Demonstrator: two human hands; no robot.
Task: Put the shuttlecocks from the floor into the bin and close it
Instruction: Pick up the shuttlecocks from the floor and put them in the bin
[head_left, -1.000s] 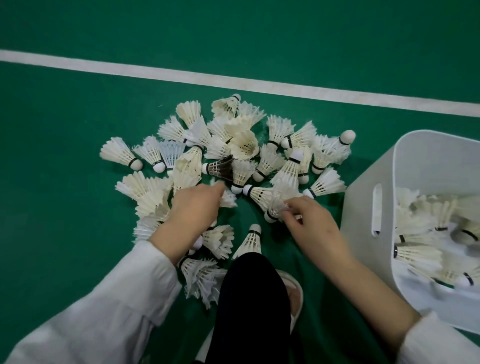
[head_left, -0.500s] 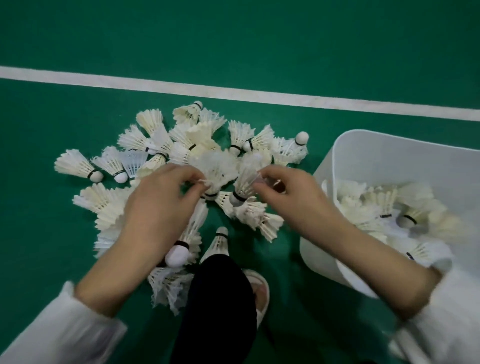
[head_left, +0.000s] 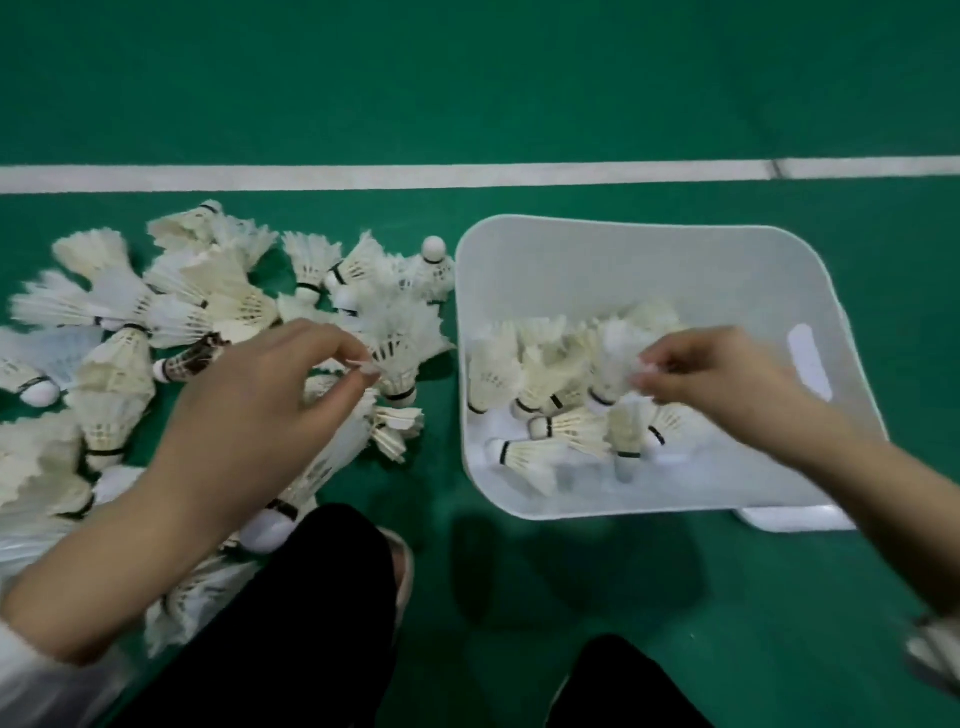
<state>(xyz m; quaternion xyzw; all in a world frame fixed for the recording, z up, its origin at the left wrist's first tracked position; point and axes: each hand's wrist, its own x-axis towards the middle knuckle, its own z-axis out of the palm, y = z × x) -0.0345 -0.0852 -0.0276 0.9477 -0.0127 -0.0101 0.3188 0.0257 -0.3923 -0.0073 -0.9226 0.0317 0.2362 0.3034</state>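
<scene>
Your left hand (head_left: 249, 415) pinched a shuttlecock (head_left: 400, 358) by its feathers, just left of the bin (head_left: 675, 270). Your right hand (head_left: 727, 384) pinched a second shuttlecock (head_left: 610, 358) over it. Both were featherlight and crushable (corks look the sturdier hold) — the pile (head_left: 119, 364) lay on the floor.

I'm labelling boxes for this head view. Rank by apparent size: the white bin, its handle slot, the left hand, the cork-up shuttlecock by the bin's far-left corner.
1. white bin
2. left hand, helped by nearness to the camera
3. cork-up shuttlecock and handle slot look alike; not ranked
</scene>
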